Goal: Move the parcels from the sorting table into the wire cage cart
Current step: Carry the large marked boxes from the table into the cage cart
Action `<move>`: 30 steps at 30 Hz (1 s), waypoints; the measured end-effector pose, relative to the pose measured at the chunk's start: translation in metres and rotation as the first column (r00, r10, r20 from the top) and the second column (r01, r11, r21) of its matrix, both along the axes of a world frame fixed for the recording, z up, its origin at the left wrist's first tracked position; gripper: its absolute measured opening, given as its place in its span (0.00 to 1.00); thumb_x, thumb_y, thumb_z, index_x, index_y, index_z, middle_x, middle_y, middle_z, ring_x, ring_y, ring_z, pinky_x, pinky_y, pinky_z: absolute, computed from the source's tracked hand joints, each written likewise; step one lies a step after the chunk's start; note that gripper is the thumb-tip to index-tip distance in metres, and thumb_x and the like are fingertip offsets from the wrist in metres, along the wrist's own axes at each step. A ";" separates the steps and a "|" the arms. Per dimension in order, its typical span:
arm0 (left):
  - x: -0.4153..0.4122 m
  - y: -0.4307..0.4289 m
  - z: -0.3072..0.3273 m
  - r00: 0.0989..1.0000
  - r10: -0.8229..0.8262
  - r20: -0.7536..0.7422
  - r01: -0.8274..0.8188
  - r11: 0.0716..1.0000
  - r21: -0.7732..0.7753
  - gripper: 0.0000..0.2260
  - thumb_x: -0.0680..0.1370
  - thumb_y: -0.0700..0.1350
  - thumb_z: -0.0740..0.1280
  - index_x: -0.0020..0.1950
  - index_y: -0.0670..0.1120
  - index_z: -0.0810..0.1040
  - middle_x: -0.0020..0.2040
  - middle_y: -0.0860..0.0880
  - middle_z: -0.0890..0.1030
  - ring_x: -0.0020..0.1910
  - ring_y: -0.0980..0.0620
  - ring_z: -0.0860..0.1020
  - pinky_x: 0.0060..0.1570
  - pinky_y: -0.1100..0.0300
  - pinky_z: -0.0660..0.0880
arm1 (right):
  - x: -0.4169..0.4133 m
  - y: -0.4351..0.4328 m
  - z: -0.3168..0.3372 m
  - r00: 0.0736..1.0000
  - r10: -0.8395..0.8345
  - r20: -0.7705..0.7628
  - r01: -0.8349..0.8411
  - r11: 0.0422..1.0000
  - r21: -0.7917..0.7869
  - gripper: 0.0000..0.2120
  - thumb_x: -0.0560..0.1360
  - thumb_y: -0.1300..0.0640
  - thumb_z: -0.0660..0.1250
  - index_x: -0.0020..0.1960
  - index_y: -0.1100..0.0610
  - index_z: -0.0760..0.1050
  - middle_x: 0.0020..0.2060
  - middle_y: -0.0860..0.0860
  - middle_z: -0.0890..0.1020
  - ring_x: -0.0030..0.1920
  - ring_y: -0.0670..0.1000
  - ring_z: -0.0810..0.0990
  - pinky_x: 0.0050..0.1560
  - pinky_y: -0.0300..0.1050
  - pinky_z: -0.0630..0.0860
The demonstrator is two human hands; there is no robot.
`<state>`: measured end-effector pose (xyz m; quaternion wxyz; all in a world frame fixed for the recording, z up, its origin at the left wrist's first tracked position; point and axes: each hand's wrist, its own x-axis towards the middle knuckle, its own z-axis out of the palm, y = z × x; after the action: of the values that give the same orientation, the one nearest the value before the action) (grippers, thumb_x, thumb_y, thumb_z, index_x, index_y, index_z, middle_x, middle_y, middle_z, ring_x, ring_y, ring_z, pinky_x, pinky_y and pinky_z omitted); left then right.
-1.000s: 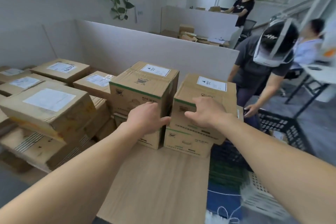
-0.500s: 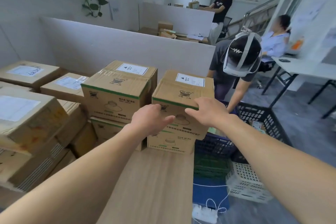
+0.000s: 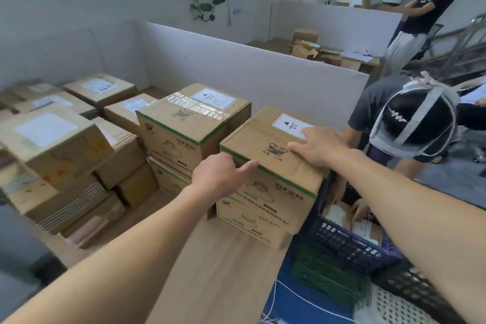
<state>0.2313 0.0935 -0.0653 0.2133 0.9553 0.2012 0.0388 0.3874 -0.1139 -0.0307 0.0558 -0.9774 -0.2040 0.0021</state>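
- Centre right of the frame: the top parcel, marked HEAVY, sits on a lower box at the right edge of the wooden table.
- Left hand clasps its near-left corner, thumb along the green-striped front edge, other fingers tucked round the side, unseen.
- Right hand lies flat on the lid, thumb and forefinger spread, fingertip on the white label.
- Lower right, just beside the stack: a blue mesh crate.
- Left of it, touching: a twin stack.

Matt cardboard parcel, wood-grain table
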 end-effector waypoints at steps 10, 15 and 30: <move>-0.010 -0.023 0.002 0.986 0.157 -0.048 -0.161 0.980 -0.116 0.32 0.73 0.76 0.56 0.42 0.49 0.81 0.34 0.52 0.82 0.33 0.52 0.81 0.27 0.57 0.75 | 0.051 -0.007 0.001 0.994 0.056 -0.092 -0.057 0.998 -0.011 0.30 0.70 0.26 0.57 0.61 0.45 0.71 0.58 0.50 0.79 0.58 0.58 0.76 0.57 0.56 0.71; -0.012 -0.039 0.007 0.982 0.182 -0.050 -0.188 0.961 -0.204 0.31 0.73 0.75 0.59 0.45 0.48 0.81 0.39 0.51 0.84 0.37 0.50 0.83 0.39 0.49 0.83 | 0.045 -0.014 -0.003 0.998 0.018 -0.055 -0.018 1.000 -0.010 0.38 0.65 0.22 0.55 0.63 0.47 0.72 0.59 0.54 0.79 0.59 0.61 0.76 0.57 0.56 0.73; -0.150 -0.053 -0.011 0.927 0.359 0.108 -0.248 0.803 -0.541 0.14 0.75 0.60 0.71 0.58 0.56 0.81 0.49 0.60 0.82 0.44 0.61 0.78 0.43 0.58 0.79 | -0.111 -0.011 -0.001 0.993 0.116 -0.028 -0.111 0.986 0.128 0.26 0.71 0.27 0.62 0.53 0.49 0.74 0.45 0.48 0.80 0.45 0.56 0.77 0.38 0.49 0.68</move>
<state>0.0816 0.0407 -0.0762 0.4730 0.8079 0.3321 0.1154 0.2764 -0.1251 -0.0318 0.1208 -0.9585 -0.2581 0.0094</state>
